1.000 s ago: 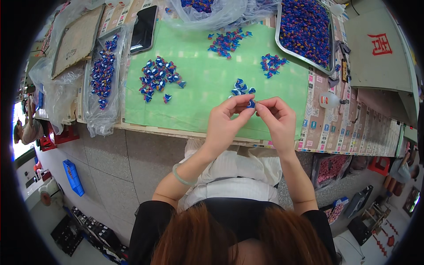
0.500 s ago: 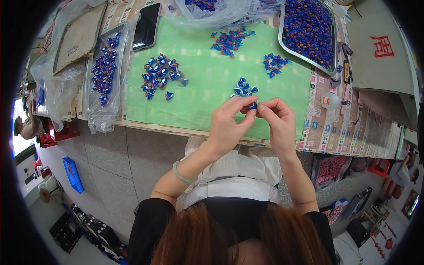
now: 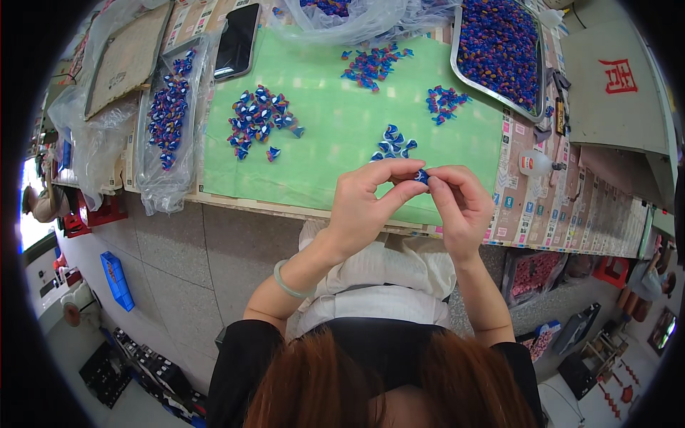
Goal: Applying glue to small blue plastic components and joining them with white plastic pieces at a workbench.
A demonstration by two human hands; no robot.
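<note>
Between the fingertips of both hands is a small blue-and-white plastic piece [image 3: 422, 175]. My left hand [image 3: 367, 203] pinches it from one side, with thumb and forefinger forming a ring. My right hand [image 3: 462, 207] grips its other side, thumb against forefinger. Just beyond my fingers, a small group of blue-and-white pieces [image 3: 392, 144] lies on the green sheet [image 3: 328, 128]. Farther off are a heap of small blue and red parts [image 3: 446, 103] and another such heap [image 3: 374, 68]. At the left, a larger pile of blue, white and red pieces [image 3: 260, 118] is spread out.
A metal tray [image 3: 540, 85] full of tiny colored parts stands at the far right. To the left lie a phone [image 3: 237, 41] and a plastic-lined tray [image 3: 144, 153] with more pieces. A white bottle [image 3: 532, 162] stands right of the sheet. A clear plastic bag [image 3: 357, 27] sits at the back.
Both hands, with the small piece between them, have shifted slightly to the right. The piece now shows more plainly between the fingertips. The piles look the same.
</note>
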